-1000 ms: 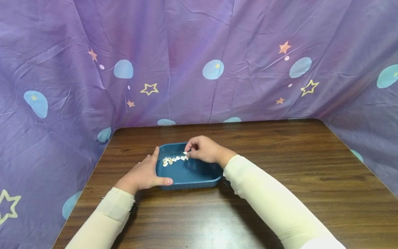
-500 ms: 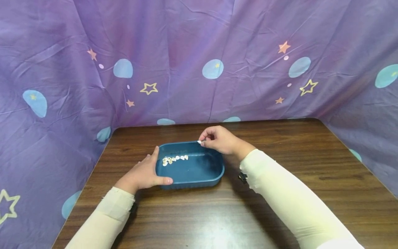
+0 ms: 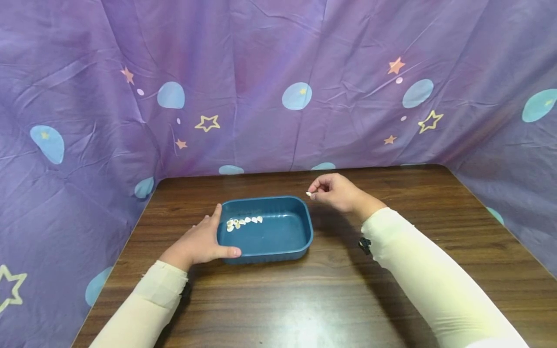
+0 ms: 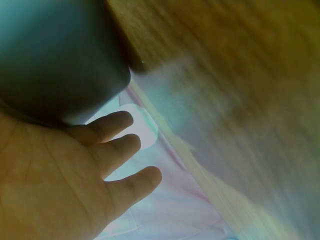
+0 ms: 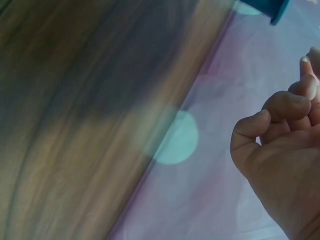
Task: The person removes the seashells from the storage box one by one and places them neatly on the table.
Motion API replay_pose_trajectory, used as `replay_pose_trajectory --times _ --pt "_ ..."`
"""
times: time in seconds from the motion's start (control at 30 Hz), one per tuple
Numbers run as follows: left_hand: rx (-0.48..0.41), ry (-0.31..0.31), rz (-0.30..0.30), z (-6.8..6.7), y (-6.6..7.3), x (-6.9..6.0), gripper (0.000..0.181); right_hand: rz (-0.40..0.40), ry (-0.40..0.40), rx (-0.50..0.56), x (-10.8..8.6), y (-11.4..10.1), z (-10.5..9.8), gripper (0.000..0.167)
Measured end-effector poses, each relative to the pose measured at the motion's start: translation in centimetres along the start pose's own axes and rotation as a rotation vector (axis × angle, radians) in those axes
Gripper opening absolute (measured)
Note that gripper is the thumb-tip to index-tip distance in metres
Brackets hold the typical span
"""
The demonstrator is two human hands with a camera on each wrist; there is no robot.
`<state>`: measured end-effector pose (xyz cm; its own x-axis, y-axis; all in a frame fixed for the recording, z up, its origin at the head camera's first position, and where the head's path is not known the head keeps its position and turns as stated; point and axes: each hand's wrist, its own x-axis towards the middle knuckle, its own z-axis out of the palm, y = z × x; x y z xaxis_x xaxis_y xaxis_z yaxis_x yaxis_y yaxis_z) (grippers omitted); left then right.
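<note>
A blue rectangular tub (image 3: 265, 241) stands on the table. Inside, toward its left, several small pale shell-like pieces (image 3: 242, 222) lie in an uneven line. My left hand (image 3: 197, 244) spreads around the tub's left end, thumb on the front rim and index finger by the back corner. Its other fingers (image 4: 127, 192) stretch out straight in the left wrist view. Beyond the tub's right back corner, my right hand (image 3: 341, 192) pinches one pale shell-like piece (image 3: 308, 194) between thumb and fingertips, above the table. In the right wrist view, the right hand (image 5: 290, 140) partly hides that piece.
The brown wood-grain table (image 3: 261, 304) reaches back to a purple curtain (image 3: 261, 135) printed with stars and blue ovals. The curtain also hangs along the left and right sides. A small black object (image 3: 364, 245) shows at the right sleeve's cuff.
My right hand has lifted out of the tub and moved right past its rim, still pinching the pale piece. The left hand stays at the tub's left end.
</note>
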<state>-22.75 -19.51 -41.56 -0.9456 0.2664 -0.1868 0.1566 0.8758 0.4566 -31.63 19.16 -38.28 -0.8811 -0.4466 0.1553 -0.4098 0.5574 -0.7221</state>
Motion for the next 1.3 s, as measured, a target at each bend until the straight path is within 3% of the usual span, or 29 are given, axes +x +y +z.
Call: replay_pose_trajectory --times 0.27,0.53,0.73,1.0,1.3 --pt "-0.011 -0.006 -0.005 -0.1 0.2 -0.1 0.147 0.080 -0.030 -0.133 -0.9 2.5 -0.3 0.005" --pt "-0.008 -0.007 -0.004 -0.1 0.1 -0.1 0.146 0.091 -0.105 -0.190 -1.1 4.1 -0.5 0.006" --pt "-0.010 -0.008 -0.005 -0.1 0.1 0.0 0.147 0.143 -0.157 -0.220 -1.1 4.4 -0.2 0.005" --pt "-0.005 -0.007 -0.004 0.0 0.0 0.0 0.148 0.152 -0.192 -0.275 -0.9 4.5 0.5 0.008" --pt "0.011 -0.009 -0.006 -0.2 0.3 -0.1 0.147 0.124 -0.223 -0.436 -0.7 4.5 0.8 0.011"
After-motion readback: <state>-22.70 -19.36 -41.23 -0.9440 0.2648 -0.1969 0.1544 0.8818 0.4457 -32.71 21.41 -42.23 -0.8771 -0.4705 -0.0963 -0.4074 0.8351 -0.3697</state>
